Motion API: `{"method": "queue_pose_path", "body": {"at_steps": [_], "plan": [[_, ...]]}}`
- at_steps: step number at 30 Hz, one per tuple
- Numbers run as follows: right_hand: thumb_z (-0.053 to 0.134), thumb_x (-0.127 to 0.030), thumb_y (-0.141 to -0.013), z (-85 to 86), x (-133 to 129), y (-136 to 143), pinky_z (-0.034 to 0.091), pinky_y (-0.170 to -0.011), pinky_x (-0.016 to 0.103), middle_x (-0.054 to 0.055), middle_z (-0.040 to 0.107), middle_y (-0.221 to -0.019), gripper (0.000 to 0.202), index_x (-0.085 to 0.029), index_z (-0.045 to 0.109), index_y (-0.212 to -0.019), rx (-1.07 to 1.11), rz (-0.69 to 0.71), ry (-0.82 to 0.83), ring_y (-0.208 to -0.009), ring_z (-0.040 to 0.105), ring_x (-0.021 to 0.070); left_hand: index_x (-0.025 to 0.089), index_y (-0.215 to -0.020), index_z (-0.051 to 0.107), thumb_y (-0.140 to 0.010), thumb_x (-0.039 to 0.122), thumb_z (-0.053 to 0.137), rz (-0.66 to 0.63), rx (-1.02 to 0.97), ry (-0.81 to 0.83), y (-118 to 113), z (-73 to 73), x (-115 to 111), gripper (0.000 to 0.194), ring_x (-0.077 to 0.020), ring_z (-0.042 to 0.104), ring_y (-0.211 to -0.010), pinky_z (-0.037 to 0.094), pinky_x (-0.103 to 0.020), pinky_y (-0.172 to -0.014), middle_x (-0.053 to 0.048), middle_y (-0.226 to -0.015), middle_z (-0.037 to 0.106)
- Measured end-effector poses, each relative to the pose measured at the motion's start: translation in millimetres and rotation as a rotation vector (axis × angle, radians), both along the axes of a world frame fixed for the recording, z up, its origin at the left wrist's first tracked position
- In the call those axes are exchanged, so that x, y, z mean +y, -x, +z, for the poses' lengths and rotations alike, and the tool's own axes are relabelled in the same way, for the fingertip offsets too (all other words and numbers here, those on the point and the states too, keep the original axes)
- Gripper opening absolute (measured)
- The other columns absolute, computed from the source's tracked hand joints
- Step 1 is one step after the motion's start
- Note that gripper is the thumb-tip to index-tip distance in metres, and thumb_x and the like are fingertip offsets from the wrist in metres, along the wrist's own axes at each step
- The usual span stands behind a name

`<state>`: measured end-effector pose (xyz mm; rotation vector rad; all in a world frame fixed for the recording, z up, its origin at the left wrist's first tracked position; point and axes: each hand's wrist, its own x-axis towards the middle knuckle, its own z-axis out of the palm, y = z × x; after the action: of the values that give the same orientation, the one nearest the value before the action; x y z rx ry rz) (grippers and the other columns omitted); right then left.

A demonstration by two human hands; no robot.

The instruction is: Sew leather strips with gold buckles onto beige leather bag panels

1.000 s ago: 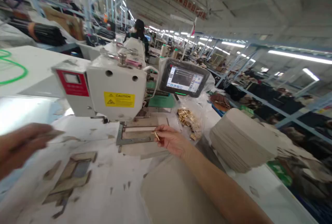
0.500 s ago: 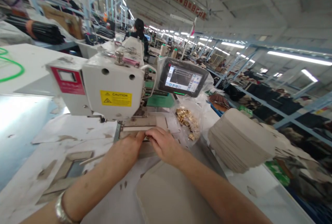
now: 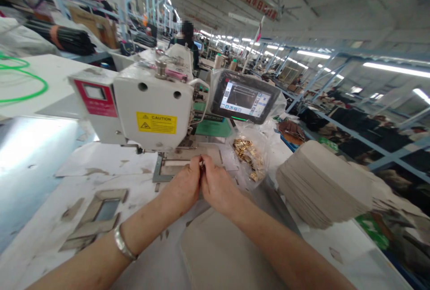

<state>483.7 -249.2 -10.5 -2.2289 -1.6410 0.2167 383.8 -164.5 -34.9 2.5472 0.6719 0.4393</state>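
Note:
My left hand (image 3: 187, 182) and my right hand (image 3: 216, 183) meet in front of the sewing machine (image 3: 151, 110), thumbs and fingers pinched together. Whatever sits between the fingertips is small and dark, too hidden to name. Just left of the hands lies a grey metal clamp frame (image 3: 156, 169) on the machine bed, with a pale strip inside it. Below my right hand, a beige flat panel (image 3: 221, 245) rests on the white table. To the right is a clear plastic bag (image 3: 250, 157) of gold-coloured metal pieces.
A tall stack of beige panels (image 3: 322, 182) stands on the right. A control screen (image 3: 243, 97) is mounted beside the machine. On the left lie a beige rectangular frame (image 3: 90, 218) and scraps. Behind, a person (image 3: 186, 41) sits facing away.
Both hands have drawn back from the clamp frame and come together, wrists raised, thumbs now touching. More of the clamp frame shows. The whole view has shifted slightly.

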Motion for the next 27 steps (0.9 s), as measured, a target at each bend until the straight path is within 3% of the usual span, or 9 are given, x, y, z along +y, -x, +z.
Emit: {"method": "queue_pose_path", "body": {"at_steps": [3, 6, 11, 15, 21, 27], "plan": [[0.044, -0.015, -0.093, 1.7, 12, -14, 0.050, -0.077, 0.034, 0.014, 0.074, -0.093, 0.030, -0.013, 0.061, -0.117, -0.063, -0.085, 0.082, -0.085, 0.070, 0.0261, 0.008, -0.115, 0.057, -0.088, 0.004, 0.038, -0.015, 0.035, -0.148, -4, -1.6, 6, 0.033, -0.0281, 0.071, -0.099, 0.054, -0.041, -0.084, -0.019, -0.104, 0.073], [0.055, -0.020, -0.090, -10.4, 28, -43, 0.047, -0.074, 0.028, 0.008, 0.073, -0.091, 0.017, -0.016, 0.070, -0.095, 0.076, -0.083, 0.066, -0.087, 0.067, 0.0214, 0.009, -0.112, 0.064, -0.091, 0.007, 0.038, -0.011, 0.039, -0.276, -8, -9.4, 16, 0.034, -0.0336, 0.064, -0.113, 0.048, -0.051, -0.096, -0.020, -0.116, 0.071], [0.064, -0.028, -0.085, -32.9, 47, -78, 0.036, -0.056, 0.022, -0.004, 0.056, -0.060, 0.015, -0.016, 0.070, -0.076, 0.338, -0.193, 0.118, -0.061, 0.053, 0.0120, 0.008, -0.135, 0.057, -0.096, 0.022, 0.046, 0.013, 0.039, -0.364, -11, -43.8, 28, 0.043, -0.0320, 0.057, -0.129, 0.043, -0.049, -0.108, -0.019, -0.140, 0.061], [0.065, -0.028, -0.082, -38.7, 53, -88, 0.029, -0.049, 0.020, -0.006, 0.049, -0.053, 0.018, -0.016, 0.066, -0.069, 0.390, -0.241, 0.160, -0.052, 0.044, 0.0089, 0.010, -0.143, 0.051, -0.097, 0.041, 0.047, -0.001, 0.027, -0.401, -10, -63.9, 30, 0.055, -0.0314, 0.047, -0.139, 0.035, -0.052, -0.116, -0.016, -0.148, 0.053], [0.066, -0.026, -0.079, -31.3, 58, -100, 0.026, -0.046, 0.019, -0.007, 0.046, -0.049, 0.015, -0.016, 0.064, -0.069, 0.452, -0.277, 0.228, -0.046, 0.038, 0.0070, 0.008, -0.148, 0.044, -0.099, 0.048, 0.040, -0.064, 0.046, -0.405, -7, -62.8, 31, 0.062, -0.0282, 0.043, -0.143, 0.032, -0.047, -0.119, -0.016, -0.154, 0.046], [0.066, -0.031, -0.082, -37.5, 61, -96, 0.025, -0.045, 0.019, -0.009, 0.044, -0.048, 0.020, -0.017, 0.059, -0.068, 0.521, -0.239, 0.267, -0.045, 0.036, 0.0064, 0.004, -0.145, 0.046, -0.097, 0.046, 0.046, -0.012, 0.072, -0.379, -6, -62.0, 30, 0.064, -0.0317, 0.042, -0.143, 0.031, -0.049, -0.120, -0.021, -0.152, 0.047]]}}
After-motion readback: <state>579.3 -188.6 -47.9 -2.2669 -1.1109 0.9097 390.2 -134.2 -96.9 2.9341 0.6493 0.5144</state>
